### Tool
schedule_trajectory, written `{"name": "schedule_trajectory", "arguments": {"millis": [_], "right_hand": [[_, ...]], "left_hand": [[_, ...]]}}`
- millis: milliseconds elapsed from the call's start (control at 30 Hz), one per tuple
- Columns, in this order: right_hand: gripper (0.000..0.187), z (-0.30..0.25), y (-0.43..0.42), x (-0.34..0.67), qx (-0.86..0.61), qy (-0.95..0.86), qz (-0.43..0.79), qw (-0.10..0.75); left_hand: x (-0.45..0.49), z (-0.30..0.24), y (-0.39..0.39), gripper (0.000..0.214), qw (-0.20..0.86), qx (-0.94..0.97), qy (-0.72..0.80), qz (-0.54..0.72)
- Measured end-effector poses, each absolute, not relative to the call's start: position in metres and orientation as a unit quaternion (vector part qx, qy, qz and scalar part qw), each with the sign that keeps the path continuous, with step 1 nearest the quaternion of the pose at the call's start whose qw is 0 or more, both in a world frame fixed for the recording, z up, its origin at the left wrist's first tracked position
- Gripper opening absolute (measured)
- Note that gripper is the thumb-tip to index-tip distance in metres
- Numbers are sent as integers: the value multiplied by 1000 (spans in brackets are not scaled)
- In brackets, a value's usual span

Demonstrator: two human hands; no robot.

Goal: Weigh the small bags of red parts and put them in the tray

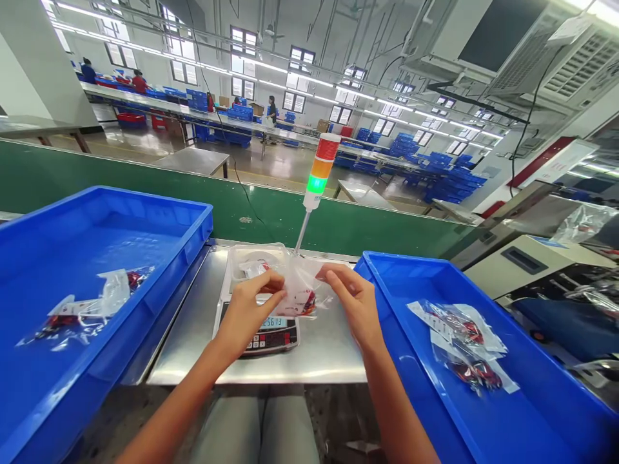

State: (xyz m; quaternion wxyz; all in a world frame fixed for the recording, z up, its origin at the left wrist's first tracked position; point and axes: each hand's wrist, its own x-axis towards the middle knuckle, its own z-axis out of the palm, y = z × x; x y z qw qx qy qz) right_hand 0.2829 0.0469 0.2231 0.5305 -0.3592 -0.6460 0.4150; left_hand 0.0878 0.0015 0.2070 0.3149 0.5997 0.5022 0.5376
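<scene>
Between my two hands hangs a clear plastic bag (300, 289) with small red and dark pieces and a printed slip in its lower part. My left hand (252, 308) pinches the bag's left side. The thumb and fingers of my right hand (355, 301) close on its upper right edge. Just behind and beneath my left hand is a digital scale (252, 345) with a lit display. Its clear plastic tray (238, 256) contains another bag (254, 267) with something red, partly hidden by my hand.
A blue bin (159, 222) on the left has bagged parts (91, 309) inside. On the right, another blue bin (411, 267) contains several bagged red parts (467, 345). A signal light (317, 183), lit green, rises behind the metal table (329, 354). A beige machine (522, 264) stands far right.
</scene>
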Motion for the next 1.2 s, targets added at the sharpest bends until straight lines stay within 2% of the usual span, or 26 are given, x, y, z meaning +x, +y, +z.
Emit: {"name": "schedule_trajectory", "arguments": {"millis": [133, 200, 300, 367, 433, 500, 667, 767, 833, 1000, 1100, 1200], "right_hand": [[29, 225, 44, 310, -401, -710, 347, 463], [30, 223, 42, 322, -421, -719, 312, 457], [33, 223, 43, 337, -452, -705, 270, 475], [34, 227, 46, 343, -467, -692, 248, 491], [34, 234, 55, 344, -472, -685, 219, 510], [34, 241, 69, 337, -462, -690, 191, 524], [31, 241, 123, 285, -393, -743, 147, 521], [29, 225, 152, 247, -346, -792, 144, 482], [28, 211, 160, 229, -309, -827, 163, 442], [25, 177, 138, 233, -215, -874, 211, 381], [34, 169, 113, 262, -218, -875, 228, 366], [39, 171, 96, 307, -281, -862, 212, 365]], "left_hand": [[82, 207, -1, 16, 240, 616, 523, 537], [75, 203, 1, 21, 162, 649, 532, 520], [65, 194, 14, 30, 47, 736, 527, 423], [60, 187, 29, 34, 35, 763, 536, 359], [57, 184, 48, 25, 48, 741, 575, 343], [50, 189, 67, 19, 46, 692, 624, 361], [7, 234, 82, 32, -49, 507, 707, 490], [-33, 256, 62, 36, -141, 373, 712, 578], [-60, 260, 42, 41, -180, 311, 741, 568], [-100, 237, -8, 54, -176, 284, 840, 428], [-89, 220, -24, 57, -191, 334, 820, 424], [-58, 210, -26, 51, -185, 411, 768, 456]]}}
